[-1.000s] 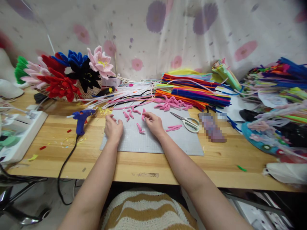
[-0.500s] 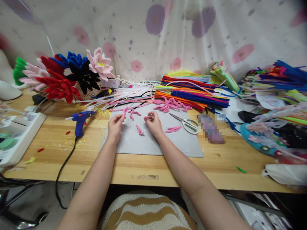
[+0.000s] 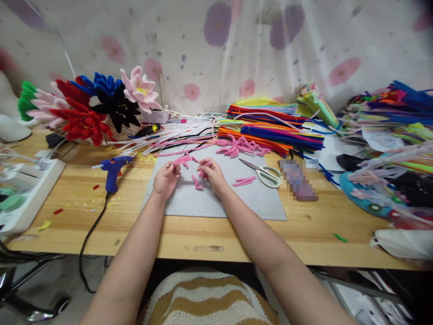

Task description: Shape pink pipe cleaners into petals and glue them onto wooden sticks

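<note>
My left hand (image 3: pixel 165 179) is closed in a pinch above the left part of the grey cutting mat (image 3: pixel 189 205). Between its fingertips is a bent pink pipe cleaner piece (image 3: pixel 179 160), which overlaps another pink piece behind it. My right hand (image 3: pixel 214 177), a short way to the right, pinches a second pink pipe cleaner piece that its fingers partly cover. Between the hands a twisted pink piece (image 3: pixel 196 183) lies on the mat. Right of my right hand are straight pink strips (image 3: pixel 244 181) and scissors (image 3: pixel 268 176) with pale handles.
A blue glue gun (image 3: pixel 113 174) rests at left, its cord hanging off the table edge. A heap of bent pink pieces (image 3: pixel 237 146) and bundles of coloured pipe cleaners (image 3: pixel 270 135) lie behind the mat. Fuzzy flowers (image 3: pixel 88 122) stand back left, a white power strip (image 3: pixel 40 185) near them.
My right hand's fingers have turned, so more of their pink piece shows. The piece in my left hand has tipped from upright to pointing right. The hands are slightly closer together.
</note>
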